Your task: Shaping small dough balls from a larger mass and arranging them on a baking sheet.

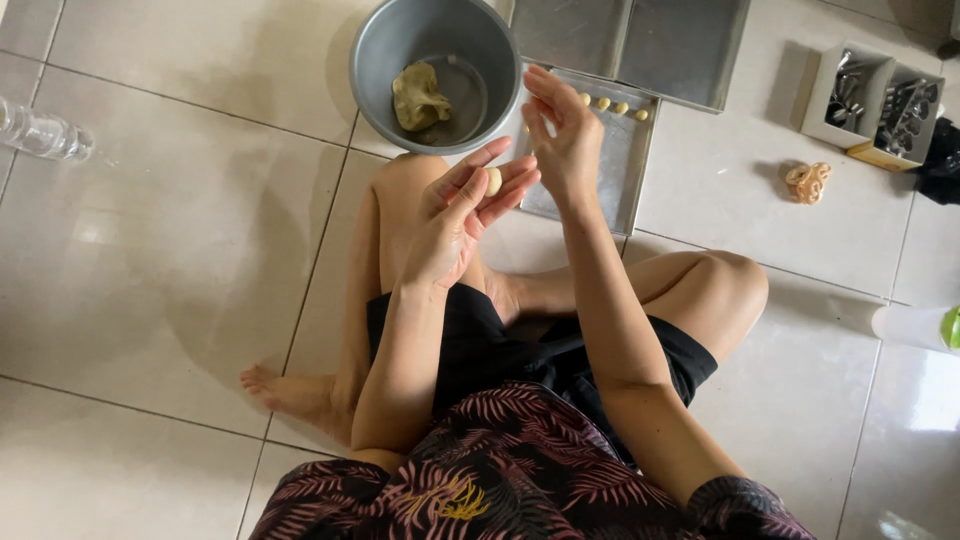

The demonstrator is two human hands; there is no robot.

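Between our hands, the small pale dough ball (493, 181) rests on the open left hand (455, 215); our right hand (560, 140) hovers open just beside, holding nothing, probably for rolling it round.

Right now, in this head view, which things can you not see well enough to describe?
- Tools in the two white boxes: too small and dark to identify.
- Second tray: cut off by the top edge.
- Baking tray with four dough pieces: its near-left part is hidden by the right hand.
- Bottle: cut off by the left edge.
- Dough ball in the left hand: partly covered by fingers.
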